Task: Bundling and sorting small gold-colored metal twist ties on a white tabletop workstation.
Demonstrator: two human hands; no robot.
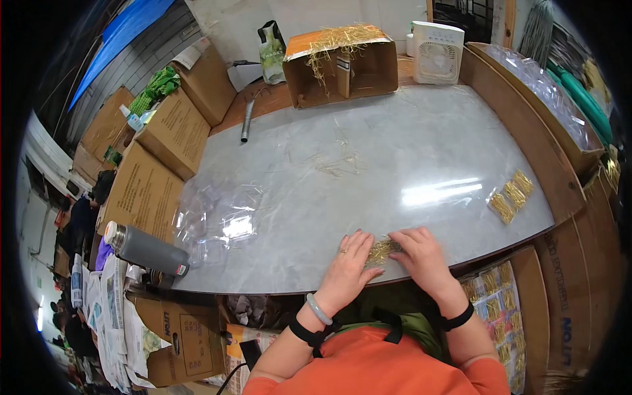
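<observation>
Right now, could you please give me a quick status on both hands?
Left hand and right hand flat on the gold pins. Nothing blocking them on the table.

A grey marble-look bench (395,151) with a glossy top catches a bright streak of overhead light. A raised wooden ledge (526,125) runs along its right edge. Behind the bench is a pale wall (316,13); to its left stand stacked cardboard boxes (148,178), with a blue tarp (125,29) above them.
</observation>
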